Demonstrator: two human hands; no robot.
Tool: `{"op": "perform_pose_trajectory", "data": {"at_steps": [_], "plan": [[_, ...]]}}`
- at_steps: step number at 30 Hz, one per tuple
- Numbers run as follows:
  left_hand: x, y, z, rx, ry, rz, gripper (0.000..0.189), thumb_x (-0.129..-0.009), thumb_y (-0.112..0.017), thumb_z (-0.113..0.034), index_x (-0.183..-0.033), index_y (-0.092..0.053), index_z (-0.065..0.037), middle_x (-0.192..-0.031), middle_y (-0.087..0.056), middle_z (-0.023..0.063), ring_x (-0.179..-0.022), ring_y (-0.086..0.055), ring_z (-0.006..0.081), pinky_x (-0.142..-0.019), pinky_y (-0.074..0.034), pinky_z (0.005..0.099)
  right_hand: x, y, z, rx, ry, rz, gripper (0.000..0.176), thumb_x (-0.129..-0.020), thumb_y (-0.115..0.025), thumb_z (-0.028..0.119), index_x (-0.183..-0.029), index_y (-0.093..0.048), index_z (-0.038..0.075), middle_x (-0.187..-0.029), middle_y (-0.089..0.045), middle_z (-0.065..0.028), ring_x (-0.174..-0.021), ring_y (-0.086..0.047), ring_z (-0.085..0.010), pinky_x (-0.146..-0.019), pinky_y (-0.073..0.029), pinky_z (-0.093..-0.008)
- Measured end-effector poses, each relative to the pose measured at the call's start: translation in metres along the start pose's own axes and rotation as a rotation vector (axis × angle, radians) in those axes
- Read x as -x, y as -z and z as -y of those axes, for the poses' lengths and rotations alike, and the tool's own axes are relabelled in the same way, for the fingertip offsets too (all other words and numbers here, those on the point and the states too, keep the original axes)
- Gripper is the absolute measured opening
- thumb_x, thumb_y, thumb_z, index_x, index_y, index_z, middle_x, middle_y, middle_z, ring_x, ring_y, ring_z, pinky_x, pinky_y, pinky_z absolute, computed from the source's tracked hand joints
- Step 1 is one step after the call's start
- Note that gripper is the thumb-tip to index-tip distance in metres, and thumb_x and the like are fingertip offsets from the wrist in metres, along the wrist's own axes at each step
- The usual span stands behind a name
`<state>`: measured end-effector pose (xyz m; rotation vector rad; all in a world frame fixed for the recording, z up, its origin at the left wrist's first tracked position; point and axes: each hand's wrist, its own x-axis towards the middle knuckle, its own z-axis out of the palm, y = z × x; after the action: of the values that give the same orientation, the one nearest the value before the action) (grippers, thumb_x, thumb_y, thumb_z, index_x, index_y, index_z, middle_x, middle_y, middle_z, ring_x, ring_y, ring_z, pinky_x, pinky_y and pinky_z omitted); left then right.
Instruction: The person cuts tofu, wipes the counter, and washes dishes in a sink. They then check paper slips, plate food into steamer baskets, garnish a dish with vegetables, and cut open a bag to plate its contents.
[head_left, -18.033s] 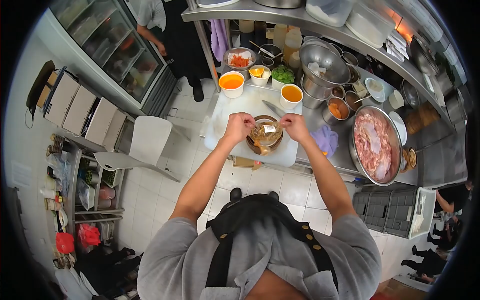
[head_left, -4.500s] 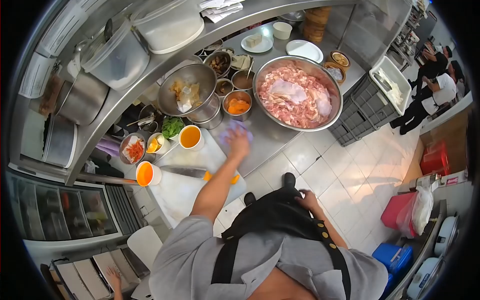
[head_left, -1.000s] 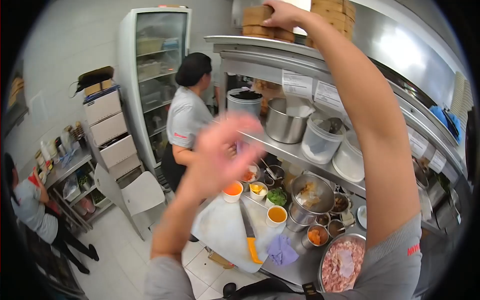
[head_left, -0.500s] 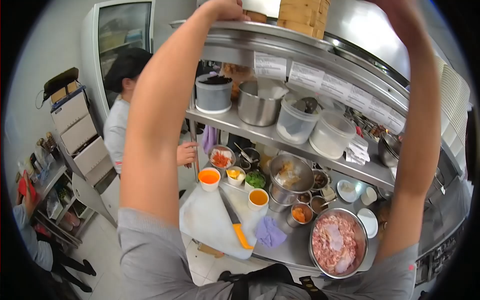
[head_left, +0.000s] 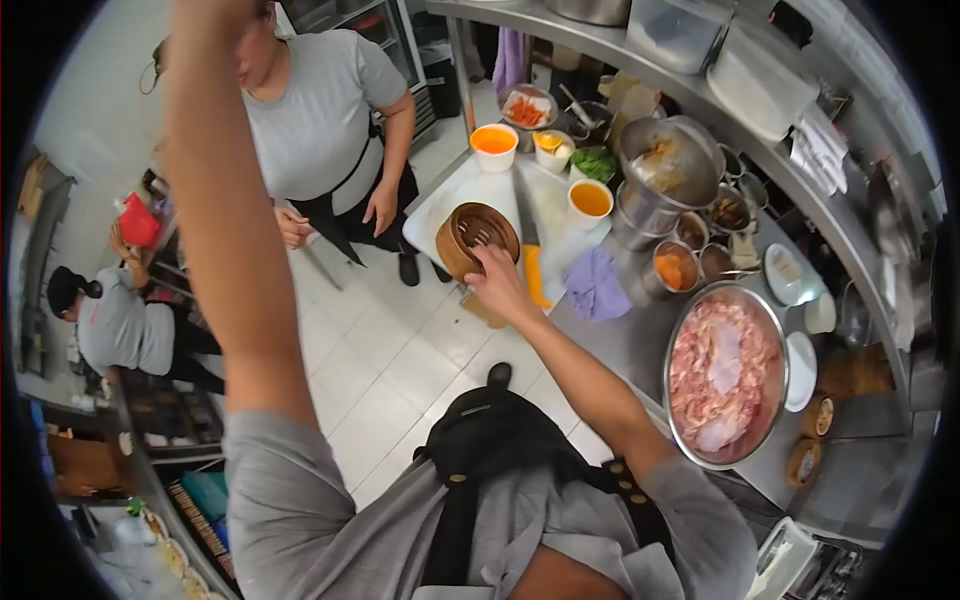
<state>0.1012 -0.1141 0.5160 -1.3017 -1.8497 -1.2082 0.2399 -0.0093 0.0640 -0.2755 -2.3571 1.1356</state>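
Note:
My right hand (head_left: 500,284) grips the near rim of a small round bamboo steamer basket (head_left: 455,247), its fingers reaching inside. The basket is tilted so that its slatted bottom shows, and it overlaps the white cutting board (head_left: 447,199) in this view. Just right of it lies a knife with an orange handle (head_left: 536,275), partly covered by the basket and my hand. My left forearm (head_left: 235,200) rises along the left side and leaves the view at the top, so that hand is cut off.
Cups of orange liquid (head_left: 495,141), green leaves (head_left: 594,163) and a purple cloth (head_left: 597,284) sit around the board. A steel bowl of raw minced meat (head_left: 725,375) stands at right. A person in grey (head_left: 325,115) stands beyond the board; another (head_left: 130,320) works far left.
My right arm has come down from the upper shelf, and a bamboo steamer basket is now in that hand over the board. My left arm stays raised. The view has tilted downward.

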Motion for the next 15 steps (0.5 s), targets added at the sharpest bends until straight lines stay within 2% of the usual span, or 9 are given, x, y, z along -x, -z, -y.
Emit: {"op": "perform_pose_trajectory", "data": {"at_steps": [1, 2, 3, 5, 6, 8, 12, 14, 15], "plan": [[0.045, -0.002, 0.025, -0.413, -0.167, 0.049, 0.028, -0.076, -0.072, -0.020, -0.098, -0.065, -0.003, -0.088, -0.066, 0.0096, -0.081, -0.062, 0.0190, -0.068, -0.049, 0.0286, 0.001, -0.018, -0.016, -0.029, -0.004, 0.000, 0.035, -0.074, -0.064, 0.009, -0.108, -0.054, 0.006, -0.110, -0.053, -0.0135, -0.108, -0.046, -0.0327, -0.091, -0.038, -0.0457], [0.090, -0.028, 0.023, 0.033, 0.020, 0.144, 0.027, -0.077, -0.070, -0.010, -0.102, -0.063, -0.001, -0.095, -0.065, 0.0096, -0.086, -0.062, 0.0200, -0.074, -0.049, 0.0280, -0.003, -0.028, -0.027, 0.206, -0.046, 0.111, 0.036, -0.076, -0.063, 0.013, -0.111, -0.055, 0.010, -0.109, -0.053, -0.0111, -0.107, -0.045, -0.0303, -0.088, -0.038, -0.0471], [0.139, -0.053, 0.032, -0.090, -0.032, -0.009, 0.036, -0.073, -0.072, -0.005, -0.107, -0.060, 0.000, -0.104, -0.063, 0.0104, -0.093, -0.061, 0.0213, -0.080, -0.049, 0.0292, -0.007, -0.035, -0.032, 0.443, -0.085, 0.218, 0.037, -0.077, -0.063, 0.017, -0.113, -0.055, 0.014, -0.108, -0.053, -0.0087, -0.107, -0.044, -0.0279, -0.085, -0.038, -0.0486], [0.217, -0.089, 0.062, -0.101, 0.055, 0.037, 0.045, -0.067, -0.074, -0.002, -0.109, -0.059, 0.000, -0.113, -0.060, 0.0126, -0.104, -0.057, 0.0233, -0.088, -0.045, 0.0324, -0.008, -0.035, -0.043, 0.519, -0.084, 0.228, 0.037, -0.077, -0.062, 0.019, -0.114, -0.055, 0.017, -0.109, -0.053, -0.0070, -0.109, -0.043, -0.0269, -0.084, -0.038, -0.0500], [0.257, -0.109, 0.083, 0.007, 0.215, 0.039, 0.033, -0.061, -0.073, -0.003, -0.090, -0.057, 0.003, -0.110, -0.058, 0.0170, -0.106, -0.052, 0.0371, -0.092, -0.042, 0.0414, -0.005, -0.033, -0.049, 0.611, -0.095, 0.243, 0.037, -0.077, -0.062, 0.020, -0.114, -0.056, 0.020, -0.109, -0.052, -0.0054, -0.111, -0.041, -0.0259, -0.083, -0.037, -0.0514], [0.302, -0.126, 0.101, -0.102, 0.229, 0.209, 0.030, -0.063, -0.071, -0.004, -0.088, -0.056, 0.001, -0.111, -0.057, 0.0167, -0.111, -0.047, 0.0392, -0.094, -0.039, 0.0454, 0.001, -0.023, -0.057, 0.597, -0.122, 0.226, 0.036, -0.076, -0.061, 0.017, -0.111, -0.058, 0.019, -0.111, -0.052, -0.0060, -0.111, -0.041, -0.0266, -0.085, -0.036, -0.0535], [0.361, -0.181, 0.156, -0.157, 0.456, 0.382, 0.028, -0.069, -0.066, -0.010, -0.094, -0.056, -0.005, -0.128, -0.044, 0.0144, -0.127, -0.028, 0.0408, -0.086, -0.024, 0.0753, 0.009, -0.012, -0.054, 0.598, -0.223, 0.204, 0.035, -0.073, -0.059, 0.012, -0.108, -0.060, 0.019, -0.112, -0.053, -0.0063, -0.111, -0.042, -0.0276, -0.086, -0.034, -0.0548], [0.364, -0.201, 0.156, -0.320, 0.440, 0.428, 0.027, -0.068, -0.068, -0.010, -0.092, -0.058, -0.007, -0.129, -0.044, 0.0104, -0.126, -0.029, 0.0385, -0.086, -0.027, 0.0702, 0.023, -0.006, -0.042, 0.630, -0.225, 0.182, 0.037, -0.073, -0.058, 0.008, -0.109, -0.061, 0.016, -0.114, -0.052, -0.0070, -0.112, -0.041, -0.0291, -0.087, -0.036, -0.0535], [0.373, -0.219, 0.160, -0.314, 0.418, 0.439, 0.027, -0.070, -0.066, -0.011, -0.096, -0.059, -0.010, -0.132, -0.040, 0.0096, -0.129, -0.025, 0.0385, -0.083, -0.023, 0.0752, 0.031, 0.000, -0.025, 0.576, -0.095, 0.010, 0.039, -0.072, -0.058, 0.006, -0.110, -0.060, 0.014, -0.112, -0.053, -0.0084, -0.111, -0.042, -0.0306, -0.088, -0.037, -0.0511]]}}
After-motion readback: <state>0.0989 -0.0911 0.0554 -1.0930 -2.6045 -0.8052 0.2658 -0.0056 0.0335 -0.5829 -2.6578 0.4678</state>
